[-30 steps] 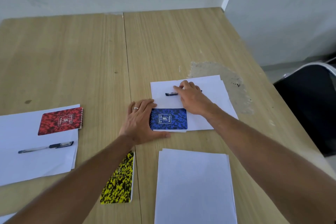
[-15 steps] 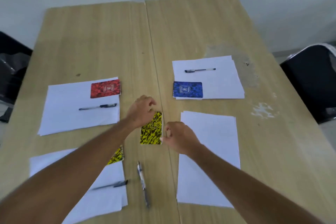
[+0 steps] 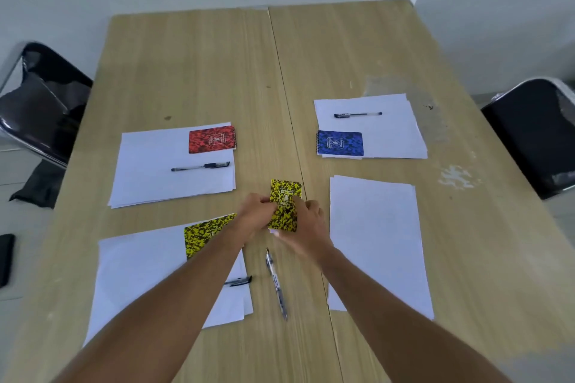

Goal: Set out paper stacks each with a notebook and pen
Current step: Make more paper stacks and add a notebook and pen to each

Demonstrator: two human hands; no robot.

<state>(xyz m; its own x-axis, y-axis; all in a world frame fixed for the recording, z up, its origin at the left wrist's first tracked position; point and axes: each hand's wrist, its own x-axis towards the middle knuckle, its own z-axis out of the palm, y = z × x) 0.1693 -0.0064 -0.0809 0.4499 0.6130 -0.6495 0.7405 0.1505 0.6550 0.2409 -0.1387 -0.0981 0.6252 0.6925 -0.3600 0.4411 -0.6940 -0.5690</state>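
Note:
Both hands hold a small yellow notebook (image 3: 284, 204) lifted above the table's middle seam: my left hand (image 3: 256, 216) grips its left edge, my right hand (image 3: 306, 224) grips its right and lower edge. A bare paper stack (image 3: 378, 239) lies just to the right. A loose pen (image 3: 275, 281) lies on the wood below my hands. The far left stack (image 3: 149, 177) carries a red notebook (image 3: 211, 139) and a pen (image 3: 200, 166). On the far right stack (image 3: 392, 127) are a blue notebook (image 3: 339, 143) and a pen (image 3: 357, 114). The near left stack (image 3: 137, 274) bears another yellow notebook (image 3: 205, 235) and a pen (image 3: 238, 281) partly hidden by my arm.
The wooden table (image 3: 202, 71) has a seam down its middle and a worn patch at the right. Black chairs stand at the left (image 3: 37, 102) and right (image 3: 535, 134) sides. A dark phone-like object (image 3: 6, 258) lies off the table's left edge.
The view has pulled back from the blue-notebook stack. My hands left that stack, came to the yellow notebook and now hold it lifted off the table between them.

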